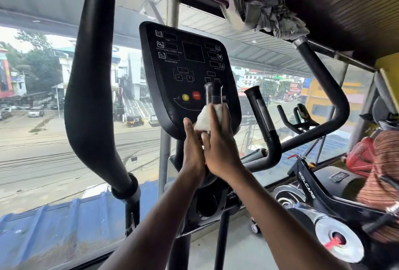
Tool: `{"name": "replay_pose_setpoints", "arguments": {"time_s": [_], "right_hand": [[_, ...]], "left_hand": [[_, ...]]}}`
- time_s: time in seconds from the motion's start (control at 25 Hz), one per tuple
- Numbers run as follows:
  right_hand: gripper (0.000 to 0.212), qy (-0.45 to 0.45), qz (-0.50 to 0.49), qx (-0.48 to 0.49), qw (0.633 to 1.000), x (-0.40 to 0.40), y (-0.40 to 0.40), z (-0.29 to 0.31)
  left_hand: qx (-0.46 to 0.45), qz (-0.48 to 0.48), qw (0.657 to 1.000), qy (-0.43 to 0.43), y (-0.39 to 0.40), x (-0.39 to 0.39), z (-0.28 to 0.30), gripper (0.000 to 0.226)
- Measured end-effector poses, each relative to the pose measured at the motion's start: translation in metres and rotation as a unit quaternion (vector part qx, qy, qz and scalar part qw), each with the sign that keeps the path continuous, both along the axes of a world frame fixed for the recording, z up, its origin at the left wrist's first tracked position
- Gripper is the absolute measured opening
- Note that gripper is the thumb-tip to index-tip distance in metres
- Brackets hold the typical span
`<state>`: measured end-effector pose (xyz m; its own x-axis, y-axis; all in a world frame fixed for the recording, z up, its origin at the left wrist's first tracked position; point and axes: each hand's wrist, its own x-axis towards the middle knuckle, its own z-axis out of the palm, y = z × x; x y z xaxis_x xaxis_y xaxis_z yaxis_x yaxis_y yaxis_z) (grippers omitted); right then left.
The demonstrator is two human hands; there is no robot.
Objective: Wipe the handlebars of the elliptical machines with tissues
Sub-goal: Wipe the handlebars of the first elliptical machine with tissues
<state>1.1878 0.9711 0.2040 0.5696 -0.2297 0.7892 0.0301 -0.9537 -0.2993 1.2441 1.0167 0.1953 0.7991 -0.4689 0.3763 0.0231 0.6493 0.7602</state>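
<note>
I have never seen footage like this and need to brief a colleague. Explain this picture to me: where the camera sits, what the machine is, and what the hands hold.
The one picture comes from a camera worn on a person's head, looking forward and down along both arms. In front stands an elliptical machine: a black console with buttons, and a large padded handlebar at the left. Below the console rises a short upright grip. The left hand and right hand wrap a white tissue round that grip, fingers pressing on it. A second short grip stands to the right. A window behind shows a street.
</note>
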Motion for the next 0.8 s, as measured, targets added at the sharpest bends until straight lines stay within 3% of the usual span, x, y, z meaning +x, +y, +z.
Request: {"name": "replay_pose_setpoints", "arguments": {"time_s": [0.12, 0.32, 0.4, 0.48, 0.56, 0.68, 0.8], "right_hand": [[0.063, 0.007, 0.007, -0.041, 0.999, -0.013, 0.0, -0.022], [0.065, 0.017, -0.032, -0.019, 0.999, 0.004, 0.001, 0.016], [0.063, -0.009, -0.065, -0.069, 0.995, -0.003, 0.011, -0.014], [0.059, -0.046, -0.028, -0.075, 0.996, -0.017, 0.018, -0.059], [0.063, -0.061, 0.016, -0.008, 0.998, -0.019, 0.013, -0.065], [0.067, -0.041, 0.022, 0.168, 0.985, -0.006, 0.005, -0.032], [0.069, -0.102, -0.011, 0.138, 0.985, -0.01, 0.024, -0.062]], "left_hand": [[0.007, -0.048, 0.999, 0.003, 0.003, 0.002, -0.01, 0.08], [0.041, -0.043, 0.998, 0.014, 0.007, 0.0, -0.012, 0.082], [0.038, -0.044, 0.997, 0.041, 0.01, 0.002, -0.019, 0.086], [0.016, -0.032, 0.997, 0.064, 0.015, 0.002, -0.024, 0.077], [0.013, -0.01, 0.997, 0.074, 0.019, -0.002, -0.024, 0.073], [0.02, 0.004, 0.997, 0.069, 0.02, -0.007, -0.027, 0.071], [0.016, 0.024, 0.998, 0.06, 0.024, -0.008, -0.036, 0.067]]}}
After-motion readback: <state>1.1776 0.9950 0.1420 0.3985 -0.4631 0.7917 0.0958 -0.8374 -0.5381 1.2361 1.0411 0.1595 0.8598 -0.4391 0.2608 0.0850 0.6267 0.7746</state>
